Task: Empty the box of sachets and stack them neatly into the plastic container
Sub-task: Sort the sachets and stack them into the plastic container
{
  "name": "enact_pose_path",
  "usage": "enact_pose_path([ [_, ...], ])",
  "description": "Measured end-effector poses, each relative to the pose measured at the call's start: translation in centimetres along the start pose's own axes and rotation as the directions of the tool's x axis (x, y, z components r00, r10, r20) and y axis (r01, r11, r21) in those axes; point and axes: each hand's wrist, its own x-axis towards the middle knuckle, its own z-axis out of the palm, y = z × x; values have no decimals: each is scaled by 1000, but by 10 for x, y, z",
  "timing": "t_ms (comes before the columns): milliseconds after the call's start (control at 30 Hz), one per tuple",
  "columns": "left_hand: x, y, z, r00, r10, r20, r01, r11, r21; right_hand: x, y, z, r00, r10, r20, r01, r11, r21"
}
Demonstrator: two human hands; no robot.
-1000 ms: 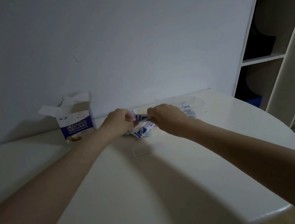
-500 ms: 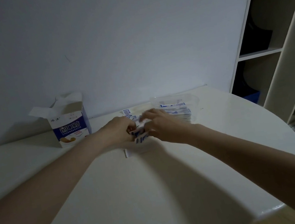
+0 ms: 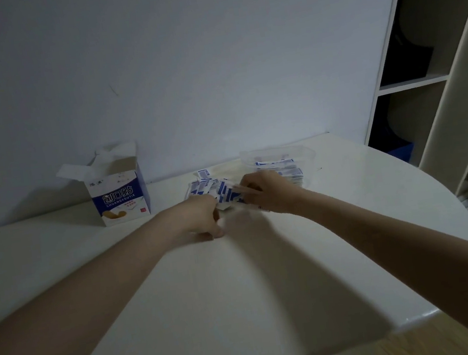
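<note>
Dim room, plain pale wall behind; white rounded table with open shelving to the right. The blue-and-white carton stands upright near the wall at the left, top flaps open, well apart from both hands.

Loose blue-and-white sachets lie in an untidy pile on the table between the carton and the clear plastic container. The container sits at the far right of the pile and holds a flat stack of sachets; its near side is partly hidden by the right hand.

Left hand: fingers curled under, knuckles up, at the near edge of the pile; whether it grips a sachet cannot be told. Right hand: fingers drawn together, pinching a few sachets at the pile's right edge, just in front of the container.

Versus 0.5 s ago: the left hand has drawn back toward the person, the two hands are farther apart, and more of the pile is exposed. The small clear piece seen on the table below the hands is no longer visible. Carton and container unchanged.
</note>
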Motion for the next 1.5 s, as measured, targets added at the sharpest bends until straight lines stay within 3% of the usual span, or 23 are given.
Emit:
enact_pose_path([
  [133,-5,-9,5,994,49,-98,-62,989,-132,0,0,-5,987,140,-76,-113,954,279],
  [233,-11,-16,5,966,91,-243,-116,989,-90,0,-1,-12,978,194,-71,-144,887,438],
  [333,-10,-22,2,959,111,-262,-121,992,-23,0,-2,-14,977,206,-58,-149,851,503],
  [467,-11,-25,-7,972,139,-191,-158,983,-92,2,-2,-10,982,190,-21,-163,890,427],
  [600,-10,-27,-15,965,149,-218,-185,970,-155,0,-9,-13,994,108,32,-113,944,309],
  [733,-5,-29,-23,953,149,-264,-259,851,-457,4,-19,-9,997,-42,72,37,997,74],
  [800,0,-28,-29,949,119,-293,-260,819,-512,9,-24,-6,997,-60,39,60,998,13],
  [867,6,-28,-33,925,58,-375,-259,819,-513,14,-25,-5,995,-60,-84,56,997,-55],
  [933,15,-33,-35,880,-70,-469,-168,879,-447,18,-19,-7,978,-63,-201,49,996,-72],
  [1000,24,-37,-33,878,-174,-445,16,941,-337,19,-10,-6,978,-83,-193,63,992,-110],
  [1167,42,-31,-13,908,-329,-261,266,931,-249,13,8,12,970,-189,151,222,943,-247],
  [1267,51,-29,-8,904,-345,-252,287,927,-239,12,9,14,963,-234,134,257,947,-191],
  [1500,50,-49,-15,914,-323,-246,183,868,-461,17,14,15,967,-205,154,231,958,-170],
])
